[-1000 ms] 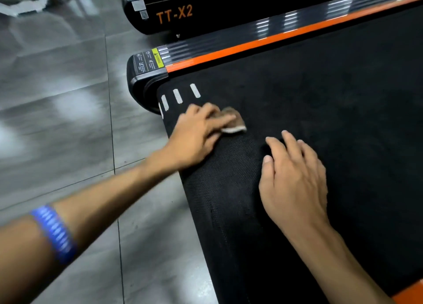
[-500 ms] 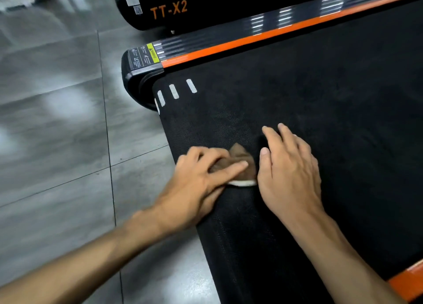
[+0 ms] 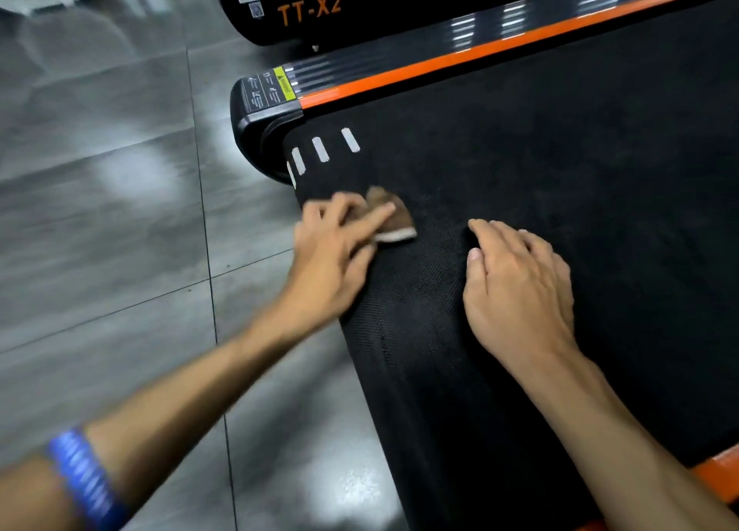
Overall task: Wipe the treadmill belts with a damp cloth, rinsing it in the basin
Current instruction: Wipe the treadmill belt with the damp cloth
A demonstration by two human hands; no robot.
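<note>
Centrally, the black belt [image 3: 560,194] fills the right half of the view, with its rear edge curving down toward the tiled floor [image 3: 104,218]. Left hand [image 3: 336,250]: fingers extended, lying flat on a brown cloth [image 3: 390,214] and pressing it onto the belt near the rear edge; the hand is motion-blurred. Cloth: small and folded, with a pale hem along its near side; only the part beyond the fingertips shows, and it lies just below three white dashes [image 3: 322,149] printed on the belt. Right hand [image 3: 520,286]: palm down on the belt, fingers straight and close together, holding nothing; it rests near the cloth but apart from it. An orange rail [image 3: 480,52] borders the belt's far side and ends at a black end cap [image 3: 256,114] bearing a warning label [image 3: 268,90]. A second orange strip shows at the lower right corner. Beyond the rail stands another black machine [image 3: 360,6] marked "TT-X2" in orange. A blue wristband [image 3: 86,478] circles the left forearm at the lower left.
</note>
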